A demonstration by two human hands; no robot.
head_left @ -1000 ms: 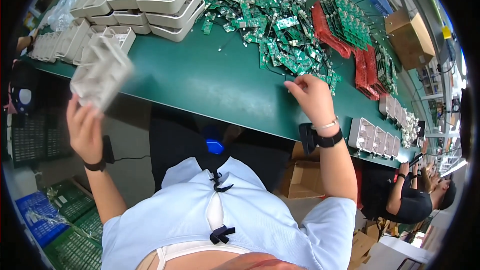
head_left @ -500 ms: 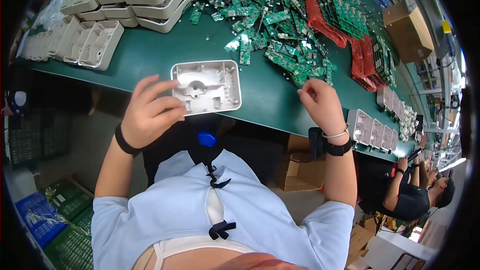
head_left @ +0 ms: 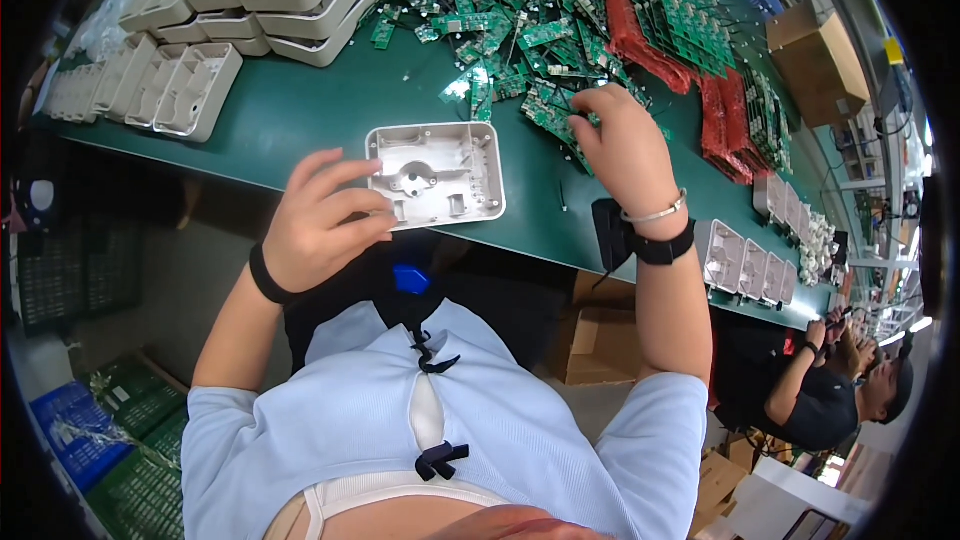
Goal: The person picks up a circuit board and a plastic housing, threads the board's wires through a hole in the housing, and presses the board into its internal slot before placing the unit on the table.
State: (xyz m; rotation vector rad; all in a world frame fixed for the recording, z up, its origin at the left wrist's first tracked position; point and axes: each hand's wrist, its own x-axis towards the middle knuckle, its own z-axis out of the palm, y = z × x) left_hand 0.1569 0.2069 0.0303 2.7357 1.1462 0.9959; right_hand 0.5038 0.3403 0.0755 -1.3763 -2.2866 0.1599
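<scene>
A white rectangular plastic casing (head_left: 485, 165) lies on the green table near its front edge, its hollow inside facing up, with posts and ribs moulded in. My left hand (head_left: 320, 215) holds its left edge, several fingertips hooked over the rim. To the right, my right hand (head_left: 628, 145) is over the near edge of a heap of green circuit boards (head_left: 500, 25). Its thumb and forefinger are bent with a gap between them, and I see nothing held there. The other fingers are partly hidden. A short dark wire (head_left: 563, 197) lies below that hand.
Stacked casings (head_left: 300, 25) stand at the back left, with a row of smaller-looking ones beside them. Board stacks with red bubble wrap (head_left: 640, 30) and a cardboard box (head_left: 815, 60) are at the right. More casings (head_left: 740, 260) line the right edge, near a person in black (head_left: 820, 390).
My right hand has moved up and left, onto the board heap, and its thumb and forefinger have parted. My left hand and the casing have shifted slightly right together.
</scene>
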